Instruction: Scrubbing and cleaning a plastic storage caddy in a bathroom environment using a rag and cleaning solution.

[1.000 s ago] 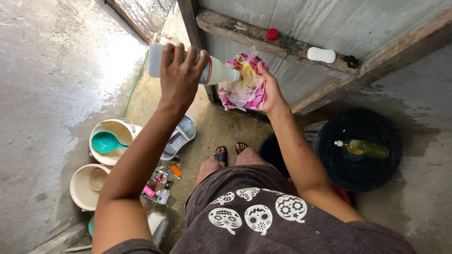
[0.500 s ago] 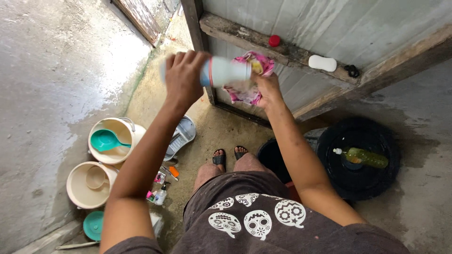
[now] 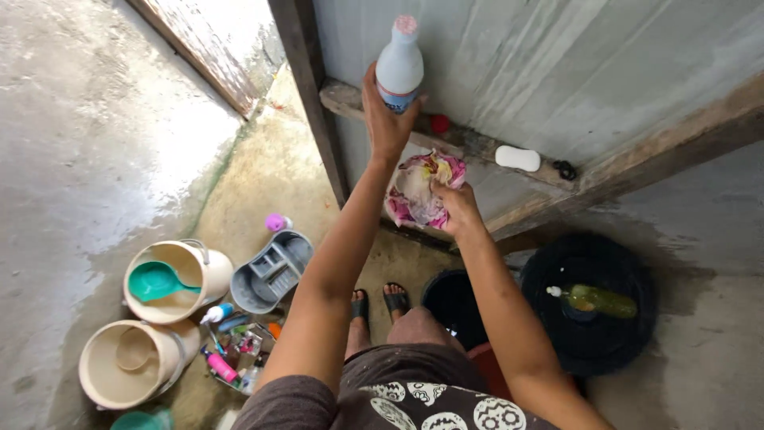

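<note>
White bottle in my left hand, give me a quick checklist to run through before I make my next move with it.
1. Grip: left hand wraps the lower part of the white bottle: ok.
2. Bottle upright, neck up: ok.
3. Cap back on: the red cap lies on the wooden ledge, the bottle top looks open: not ok.
4. Room on the ledge: bare wood left of the cap; white soap bar sits further right: ok.
5. Cloth: right hand holds the pink cloth bunched: ok.
6. Cloth wet enough: cannot tell.
</note>
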